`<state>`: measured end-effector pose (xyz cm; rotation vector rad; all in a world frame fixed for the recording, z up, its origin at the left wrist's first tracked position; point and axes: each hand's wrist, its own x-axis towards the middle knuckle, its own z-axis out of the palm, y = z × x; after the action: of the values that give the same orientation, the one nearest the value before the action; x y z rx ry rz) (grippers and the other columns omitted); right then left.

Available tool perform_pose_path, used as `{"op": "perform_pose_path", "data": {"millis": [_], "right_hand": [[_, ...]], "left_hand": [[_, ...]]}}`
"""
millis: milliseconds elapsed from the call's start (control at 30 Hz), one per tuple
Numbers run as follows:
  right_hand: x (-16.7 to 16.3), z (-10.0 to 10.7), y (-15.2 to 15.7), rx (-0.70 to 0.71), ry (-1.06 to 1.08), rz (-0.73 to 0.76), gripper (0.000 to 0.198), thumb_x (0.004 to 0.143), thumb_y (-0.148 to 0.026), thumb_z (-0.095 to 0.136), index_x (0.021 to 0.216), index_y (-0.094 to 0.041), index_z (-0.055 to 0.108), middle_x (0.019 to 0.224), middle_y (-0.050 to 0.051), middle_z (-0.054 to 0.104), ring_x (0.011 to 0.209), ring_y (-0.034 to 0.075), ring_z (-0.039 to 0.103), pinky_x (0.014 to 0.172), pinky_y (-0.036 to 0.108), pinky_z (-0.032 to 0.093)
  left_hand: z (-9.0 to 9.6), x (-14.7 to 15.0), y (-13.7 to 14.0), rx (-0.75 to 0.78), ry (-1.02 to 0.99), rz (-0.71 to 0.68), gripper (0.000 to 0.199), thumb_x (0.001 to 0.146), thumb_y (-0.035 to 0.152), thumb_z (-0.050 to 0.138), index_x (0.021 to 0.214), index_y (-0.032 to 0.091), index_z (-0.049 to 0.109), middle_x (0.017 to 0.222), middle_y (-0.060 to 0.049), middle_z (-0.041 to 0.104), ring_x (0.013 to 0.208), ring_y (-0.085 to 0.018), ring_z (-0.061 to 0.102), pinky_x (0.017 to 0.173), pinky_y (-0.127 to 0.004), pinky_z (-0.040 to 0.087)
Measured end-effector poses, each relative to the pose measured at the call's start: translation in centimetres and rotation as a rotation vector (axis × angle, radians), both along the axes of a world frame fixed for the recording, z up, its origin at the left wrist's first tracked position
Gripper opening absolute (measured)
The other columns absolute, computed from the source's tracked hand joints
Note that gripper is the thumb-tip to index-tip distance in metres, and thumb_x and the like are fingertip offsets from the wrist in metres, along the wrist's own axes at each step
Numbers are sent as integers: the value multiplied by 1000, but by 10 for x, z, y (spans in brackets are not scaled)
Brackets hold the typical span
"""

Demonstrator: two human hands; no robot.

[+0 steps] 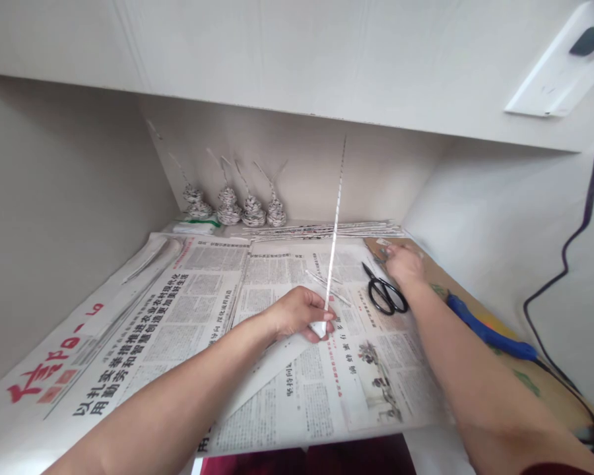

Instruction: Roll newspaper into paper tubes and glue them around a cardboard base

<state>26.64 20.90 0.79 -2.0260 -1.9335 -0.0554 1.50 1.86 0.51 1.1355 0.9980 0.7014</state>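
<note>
Between the thumb and fingers of my left hand (313, 313) is the lower end of a thin rolled paper stick (333, 244), which points upward. The stick's base is wrapped in a white paper strip that runs down to the left under my forearm. My right hand (406, 264) is low over the cardboard at the far right, its fingers bent down. A small object partly shows at its fingertips, too blurred to name. Black-handled scissors (387, 297) lie just left of that hand. Short paper pieces (329, 288) rest behind my left hand.
Newspaper sheets (212, 264) cover the tabletop. Several woven paper gourds (253, 212) stand along the back wall beside a pile of paper sticks (361, 229). A blue corded tool (490, 333) lies on the cardboard (549, 389). Its black cord runs up the right wall; a panel (277, 53) overhangs.
</note>
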Motion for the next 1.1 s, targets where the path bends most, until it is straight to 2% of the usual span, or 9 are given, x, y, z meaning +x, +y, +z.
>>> {"op": "perform_pose_path", "data": {"millis": [100, 333, 433, 533, 600, 700, 800, 967, 1100], "right_hand": [[5, -7, 8, 23, 28, -50, 42, 92, -34, 31, 111, -16, 63, 109, 16, 63, 104, 27, 57, 85, 37, 41], [3, 3, 19, -9, 155, -192, 71, 84, -65, 25, 112, -13, 64, 112, 22, 61, 104, 35, 55, 83, 45, 40], [-14, 14, 5, 88, 225, -242, 72, 78, -68, 36, 126, -18, 54, 133, 22, 45, 118, 40, 43, 90, 53, 33], [-44, 26, -25, 232, 216, -83, 71, 73, -58, 55, 134, -23, 44, 150, 14, 19, 131, 44, 20, 96, 60, 21], [-65, 34, -48, 59, 439, 168, 58, 78, -55, 52, 124, -20, 56, 144, 14, 34, 131, 41, 23, 96, 56, 24], [-88, 37, -79, -369, 742, 534, 48, 81, -60, 45, 100, -23, 71, 117, 11, 62, 112, 31, 51, 87, 43, 40], [-98, 29, -95, -650, 1099, 820, 36, 79, -51, 58, 95, -23, 72, 108, 9, 67, 101, 23, 58, 83, 36, 42], [-99, 12, -93, -565, 1374, 696, 20, 67, -38, 74, 73, -20, 72, 86, 4, 70, 83, 18, 61, 75, 31, 44], [-97, 11, -93, -656, 1344, 788, 23, 74, -40, 69, 86, -20, 72, 94, 7, 69, 91, 20, 60, 76, 32, 46]], "left_hand": [[1, -1, 1, 9, 11, -1, 32, 67, 36, 70, 82, 8, 67, 81, -11, 66, 69, -18, 63, 53, -28, 50], [-3, -4, 3, 20, 0, -10, 33, 66, 38, 69, 82, 9, 67, 79, -10, 66, 69, -18, 63, 54, -28, 50], [-3, -3, 3, 18, -9, -9, 35, 65, 40, 70, 81, 9, 67, 78, -9, 65, 67, -18, 62, 54, -28, 50], [-2, -3, 3, 19, -18, -6, 37, 63, 41, 71, 81, 10, 67, 78, -9, 65, 67, -18, 62, 54, -29, 49], [0, -3, 2, 13, -17, -4, 37, 63, 42, 71, 81, 10, 67, 78, -9, 65, 67, -18, 62, 54, -30, 49], [3, -4, 0, 14, -13, 1, 36, 63, 42, 71, 80, 10, 67, 76, -8, 65, 65, -17, 61, 56, -30, 49], [4, -4, 0, 30, -13, -10, 35, 65, 41, 70, 80, 10, 67, 74, -7, 65, 65, -17, 61, 56, -30, 49], [3, -5, 1, 12, 6, -23, 33, 64, 38, 71, 80, 10, 67, 74, -7, 65, 68, -18, 62, 58, -30, 49], [4, -6, 2, 10, 17, -26, 32, 65, 38, 71, 78, 9, 67, 76, -8, 65, 72, -20, 63, 59, -30, 50]]}}
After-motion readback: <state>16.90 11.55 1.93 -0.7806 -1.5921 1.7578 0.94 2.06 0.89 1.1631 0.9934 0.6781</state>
